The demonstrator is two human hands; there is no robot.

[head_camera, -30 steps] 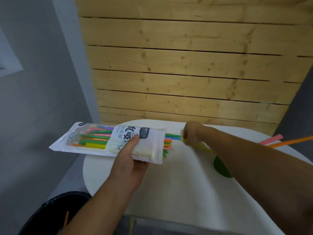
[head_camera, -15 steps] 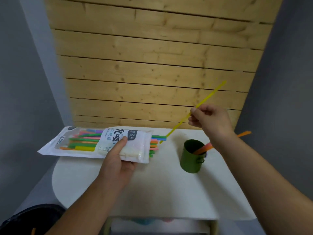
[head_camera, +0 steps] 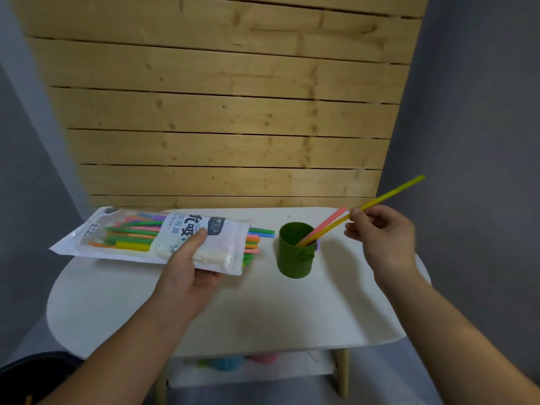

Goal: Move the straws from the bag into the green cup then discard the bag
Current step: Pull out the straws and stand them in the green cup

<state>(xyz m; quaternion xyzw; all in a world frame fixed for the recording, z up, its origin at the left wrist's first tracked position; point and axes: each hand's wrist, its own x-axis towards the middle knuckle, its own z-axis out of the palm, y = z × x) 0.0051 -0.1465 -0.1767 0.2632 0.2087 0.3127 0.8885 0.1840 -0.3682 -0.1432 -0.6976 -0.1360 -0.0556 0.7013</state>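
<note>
White table [head_camera: 263,311]: yellow straw [head_camera: 388,194] in R fingers [head_camera: 355,213], tip in green cup [head_camera: 293,258].

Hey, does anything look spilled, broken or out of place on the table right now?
Nothing stands out. The green cup stands upright with straws leaning in it, the right hand holds the yellow straw, and the left hand holds the bag.

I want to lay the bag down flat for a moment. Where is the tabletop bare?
The white table is bare along its near half, between the left hand and the right hand. The far part is crowded: the bag hangs over the left, the green cup stands right of it.
</note>
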